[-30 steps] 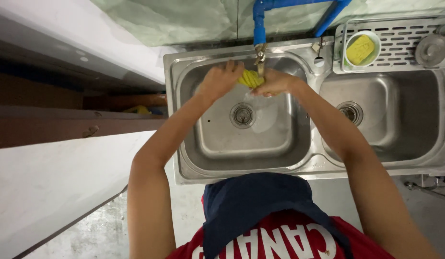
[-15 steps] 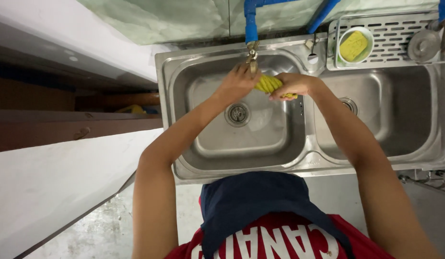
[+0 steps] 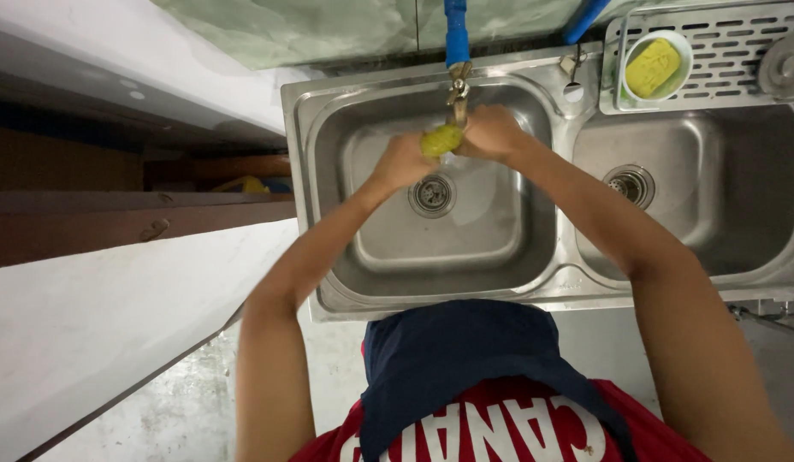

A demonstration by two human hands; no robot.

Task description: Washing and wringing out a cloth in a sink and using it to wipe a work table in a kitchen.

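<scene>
Hands back under tap point(image 3: 458, 85): left hand point(image 3: 399, 161) and right hand point(image 3: 491, 133) both clamp yellow sponge point(image 3: 441, 139), moved from divider, rinsing again.

steel dbl sink point(image 3: 328, 299), white counter point(image 3: 89, 316), concrete floor point(image 3: 157, 428)

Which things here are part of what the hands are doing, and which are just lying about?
In use: left hand, right hand, yellow-green sponge held between them, tap, left sink basin.

Lying about: yellow soap in white bowl, drain rack, right sink basin.
</scene>
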